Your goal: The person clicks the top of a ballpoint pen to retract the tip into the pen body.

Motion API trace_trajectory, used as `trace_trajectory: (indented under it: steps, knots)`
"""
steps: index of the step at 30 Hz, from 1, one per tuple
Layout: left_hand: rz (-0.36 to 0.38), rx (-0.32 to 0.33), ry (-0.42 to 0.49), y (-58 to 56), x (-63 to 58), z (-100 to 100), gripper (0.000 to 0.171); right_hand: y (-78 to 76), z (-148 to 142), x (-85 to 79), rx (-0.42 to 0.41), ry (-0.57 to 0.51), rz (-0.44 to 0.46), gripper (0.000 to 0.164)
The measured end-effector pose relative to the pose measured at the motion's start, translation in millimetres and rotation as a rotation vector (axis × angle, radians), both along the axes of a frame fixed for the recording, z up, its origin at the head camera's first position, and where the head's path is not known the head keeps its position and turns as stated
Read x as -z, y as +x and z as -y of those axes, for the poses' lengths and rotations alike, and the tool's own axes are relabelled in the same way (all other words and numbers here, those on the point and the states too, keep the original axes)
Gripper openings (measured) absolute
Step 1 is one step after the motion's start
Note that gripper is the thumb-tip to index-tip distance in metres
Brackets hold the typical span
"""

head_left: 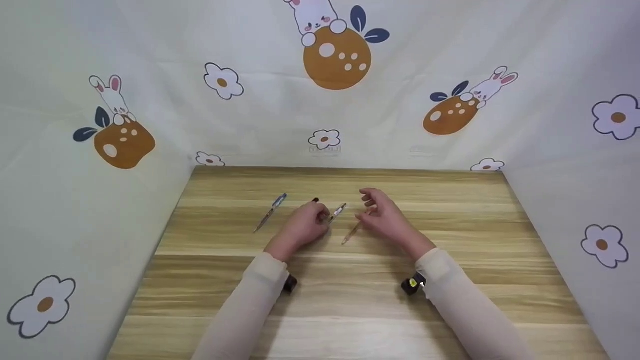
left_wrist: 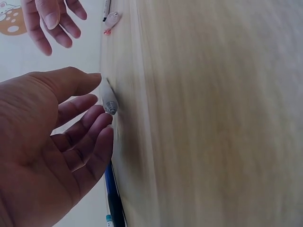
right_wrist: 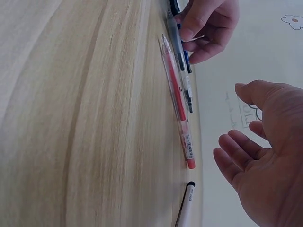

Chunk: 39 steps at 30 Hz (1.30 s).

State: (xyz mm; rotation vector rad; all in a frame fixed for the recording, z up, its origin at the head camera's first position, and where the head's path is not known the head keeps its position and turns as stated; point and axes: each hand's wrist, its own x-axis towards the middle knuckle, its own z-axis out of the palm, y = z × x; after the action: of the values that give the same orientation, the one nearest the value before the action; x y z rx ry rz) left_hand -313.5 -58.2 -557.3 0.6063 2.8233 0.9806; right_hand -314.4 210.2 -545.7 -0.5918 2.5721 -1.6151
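Observation:
My left hand (head_left: 307, 223) is low over the table with loosely bent fingers. Its thumb and fingertips are right beside the pointed end of a clear pen with a greyish grip (right_wrist: 176, 40), also seen as a pen tip (left_wrist: 110, 99) in the left wrist view. To the right lies a clear pen with a red refill (right_wrist: 176, 90), partly covered by my right hand (head_left: 384, 216) in the head view. That hand hovers with spread, relaxed fingers and holds nothing. A white pen with a black end (right_wrist: 188, 203) shows below the red one in the right wrist view.
A blue pen (head_left: 270, 212) lies at an angle left of my left hand. Another dark pen end (head_left: 315, 200) peeks out behind that hand. The wooden table (head_left: 350, 310) meets a printed cloth (head_left: 270, 120) at the back and both sides.

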Motion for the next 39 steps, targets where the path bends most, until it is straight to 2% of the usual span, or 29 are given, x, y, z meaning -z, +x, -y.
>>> trace_trajectory:
  steps: [8, 15, 23, 32, 39]
  knots:
    - [0.006, -0.007, -0.034, -0.2, 0.6, -1.8, 0.028, 0.6, -1.6, 2.4, 0.002, 0.001, -0.01, 0.067]
    - [0.01, -0.001, -0.054, -1.0, 0.0, -4.6, 0.027, 1.5, -2.2, 1.9, 0.007, 0.059, -0.038, 0.065]
    - [0.01, -0.018, -0.104, -2.9, 2.2, -7.8, 0.022, 1.6, -1.3, 3.0, 0.011, 0.048, -0.033, 0.067]
    - [-0.025, -0.018, -0.108, -3.6, 2.5, -8.8, 0.017, 2.8, 0.2, 3.7, 0.009, 0.005, 0.011, 0.067]
    - [0.027, -0.019, -0.073, -4.6, -0.9, -8.9, 0.016, 3.1, 0.3, 4.8, 0.013, -0.006, 0.011, 0.064]
